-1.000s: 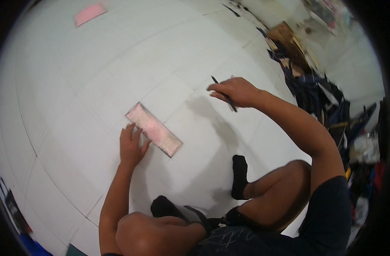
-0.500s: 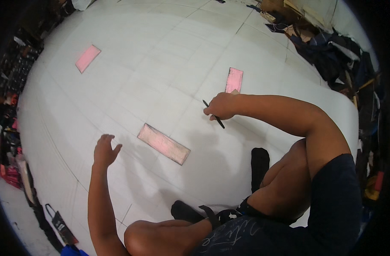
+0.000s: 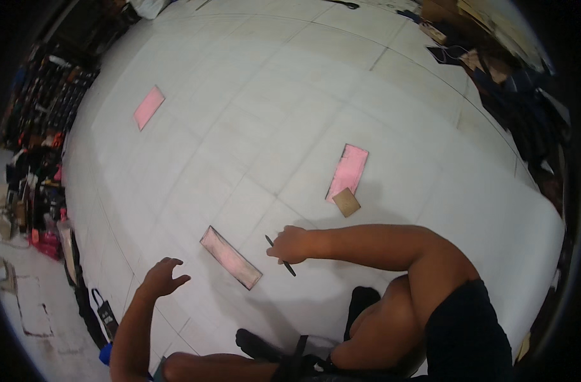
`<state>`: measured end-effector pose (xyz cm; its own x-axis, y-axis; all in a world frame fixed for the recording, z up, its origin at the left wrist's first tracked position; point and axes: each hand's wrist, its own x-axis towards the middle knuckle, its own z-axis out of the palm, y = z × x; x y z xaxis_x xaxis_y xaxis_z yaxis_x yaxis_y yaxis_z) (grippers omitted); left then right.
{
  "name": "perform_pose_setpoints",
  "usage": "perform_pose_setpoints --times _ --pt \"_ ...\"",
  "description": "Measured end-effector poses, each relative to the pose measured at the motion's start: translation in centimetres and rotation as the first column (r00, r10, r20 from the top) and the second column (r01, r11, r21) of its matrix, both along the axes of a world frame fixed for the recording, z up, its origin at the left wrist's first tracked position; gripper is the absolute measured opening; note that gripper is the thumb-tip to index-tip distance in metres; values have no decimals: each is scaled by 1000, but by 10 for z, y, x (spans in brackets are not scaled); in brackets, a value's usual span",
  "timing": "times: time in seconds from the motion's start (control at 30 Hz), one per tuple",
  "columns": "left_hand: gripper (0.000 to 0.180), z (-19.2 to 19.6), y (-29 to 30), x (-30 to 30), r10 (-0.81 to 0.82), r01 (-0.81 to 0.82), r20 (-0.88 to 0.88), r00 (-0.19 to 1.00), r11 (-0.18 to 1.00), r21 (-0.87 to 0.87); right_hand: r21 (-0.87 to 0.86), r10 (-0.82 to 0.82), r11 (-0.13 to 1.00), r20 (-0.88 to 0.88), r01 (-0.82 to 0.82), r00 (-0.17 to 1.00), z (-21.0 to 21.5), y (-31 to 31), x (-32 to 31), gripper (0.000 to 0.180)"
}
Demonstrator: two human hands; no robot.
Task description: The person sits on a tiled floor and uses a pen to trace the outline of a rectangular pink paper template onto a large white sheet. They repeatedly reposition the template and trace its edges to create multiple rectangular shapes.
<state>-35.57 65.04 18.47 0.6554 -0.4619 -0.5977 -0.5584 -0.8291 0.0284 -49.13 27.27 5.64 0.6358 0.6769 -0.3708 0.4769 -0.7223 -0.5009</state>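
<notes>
My right hand (image 3: 289,244) is closed around a slim black pen (image 3: 290,267), held just above the white sheet (image 3: 392,197). Left of it lies a long pink strip (image 3: 230,258) with dark edges and a pale, worn face. My left hand (image 3: 164,277) hovers on that strip's other side, fingers apart, holding nothing. Farther off to the right is a second pink strip (image 3: 351,164), and a small brown square piece (image 3: 346,202) overlaps its near end. A third pink strip (image 3: 149,108) rests at the far left.
Piles of dark and coloured goods (image 3: 33,184) line the left edge. Heaped dark cloth (image 3: 526,108) and cardboard (image 3: 440,11) run along the right. A black bag with a handle (image 3: 105,315) lies at the lower left. My black-socked feet (image 3: 362,302) rest on the sheet.
My right hand, with the pen, has moved left and nearer, away from the far right strip, uncovering the brown square. My left hand stays open beside the near strip. The view has shifted.
</notes>
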Motion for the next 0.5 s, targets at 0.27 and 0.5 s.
perform_pose_setpoints --times 0.27,0.5 --pt "65 -62 10 -22 59 -62 -77 995 997 -43 75 -75 994 -14 75 997 -37 -49 -15 27" --pt "108 -182 4 -63 102 -77 66 993 947 -313 50 -196 980 49 193 979 -43 -93 -48 23"
